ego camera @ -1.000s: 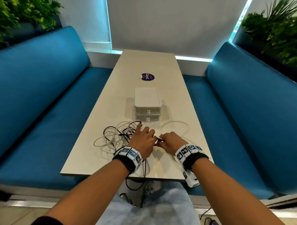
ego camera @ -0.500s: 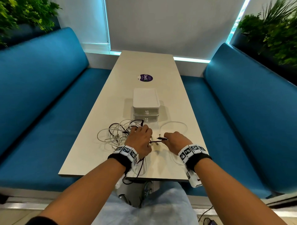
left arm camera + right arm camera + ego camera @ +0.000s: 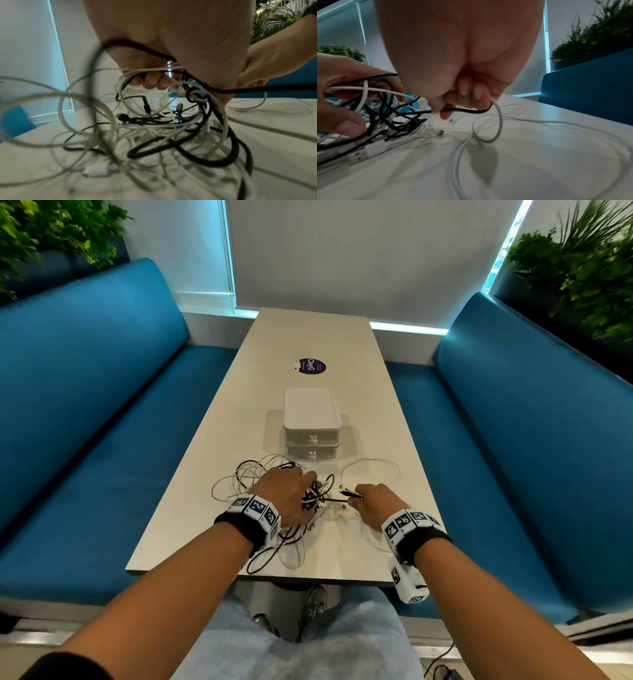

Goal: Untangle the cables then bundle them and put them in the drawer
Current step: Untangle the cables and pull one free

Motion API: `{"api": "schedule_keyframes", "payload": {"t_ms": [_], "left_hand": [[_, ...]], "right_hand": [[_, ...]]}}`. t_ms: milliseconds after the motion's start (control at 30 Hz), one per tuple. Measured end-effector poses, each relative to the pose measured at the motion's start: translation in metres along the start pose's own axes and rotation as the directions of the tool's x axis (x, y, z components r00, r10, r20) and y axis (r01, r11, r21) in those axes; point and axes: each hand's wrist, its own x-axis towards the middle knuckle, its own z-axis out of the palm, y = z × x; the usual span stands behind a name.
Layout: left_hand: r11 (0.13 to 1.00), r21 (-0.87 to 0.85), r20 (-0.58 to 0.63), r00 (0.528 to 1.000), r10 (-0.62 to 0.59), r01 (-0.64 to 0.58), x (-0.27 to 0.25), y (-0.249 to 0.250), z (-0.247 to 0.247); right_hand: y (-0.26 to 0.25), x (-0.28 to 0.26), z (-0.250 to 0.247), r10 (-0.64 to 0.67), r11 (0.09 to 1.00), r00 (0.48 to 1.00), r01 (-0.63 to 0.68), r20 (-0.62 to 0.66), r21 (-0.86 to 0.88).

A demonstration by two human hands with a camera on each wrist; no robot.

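Observation:
A tangle of black and white cables (image 3: 308,498) (image 3: 171,128) lies near the table's front edge. My left hand (image 3: 286,494) (image 3: 154,81) grips the knot, fingers curled round several strands and lifting them slightly. My right hand (image 3: 368,501) (image 3: 464,94) pinches a black cable (image 3: 464,110) that runs taut leftward into the knot; a white cable (image 3: 498,117) also loops from its fingers. A separate white cable loop (image 3: 373,470) lies on the table by the right hand. The white two-drawer box (image 3: 311,424) stands behind the cables, both drawers closed.
The long beige table (image 3: 308,344) carries a purple round sticker (image 3: 311,366) beyond the box. Blue benches (image 3: 85,405) (image 3: 513,422) flank it on both sides. Plants stand behind each bench. Loose USB plugs (image 3: 359,155) lie on the table near the tangle.
My left hand has gathered and lifted the knot. My right hand has pulled the black cable out to the right, drawing it taut. The camera has tilted slightly.

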Motion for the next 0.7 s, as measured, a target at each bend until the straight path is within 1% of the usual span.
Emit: {"api": "schedule_keyframes", "payload": {"t_ms": [67, 167, 233, 300, 367, 433, 500, 600, 700], "left_hand": [[0.998, 0.059, 0.021, 1.000, 0.005, -0.006, 0.000, -0.006, -0.005], [0.982, 0.187, 0.084, 0.996, -0.043, 0.027, -0.004, -0.018, -0.005], [0.974, 0.224, 0.099, 0.994, -0.051, 0.028, -0.004, -0.020, -0.001], [0.983, 0.185, 0.070, 0.998, -0.001, -0.012, -0.002, -0.012, -0.002], [0.997, 0.060, 0.021, 0.999, 0.045, -0.047, 0.000, 0.003, -0.006], [0.995, -0.066, 0.003, 0.998, 0.069, -0.069, 0.002, 0.020, -0.013], [0.991, -0.121, -0.030, 0.998, 0.058, -0.061, 0.007, 0.034, -0.016], [0.995, -0.099, -0.044, 0.999, -0.020, 0.015, 0.012, 0.043, -0.014], [1.000, 0.025, 0.014, 1.000, -0.019, 0.019, 0.011, 0.043, -0.006]], "right_hand": [[0.003, 0.002, -0.002, 0.024, 1.000, 1.000, -0.024, 0.000, 0.004], [0.010, 0.001, -0.006, 0.068, 0.998, 0.998, -0.068, 0.002, 0.007], [0.011, 0.000, -0.006, 0.069, 0.998, 0.998, -0.069, -0.004, -0.008], [0.007, -0.001, -0.004, 0.055, 0.998, 0.998, -0.055, -0.010, 0.003], [0.001, -0.001, -0.003, 0.027, 0.999, 1.000, -0.026, -0.016, 0.038], [-0.005, 0.000, -0.001, 0.003, 0.997, 1.000, -0.001, -0.031, 0.071], [-0.008, 0.001, -0.001, 0.000, 0.995, 0.999, 0.003, -0.036, 0.096], [-0.007, 0.000, -0.001, 0.007, 0.994, 1.000, -0.004, -0.030, 0.109], [0.000, -0.001, -0.001, 0.027, 0.995, 1.000, -0.027, -0.002, 0.099]]}}
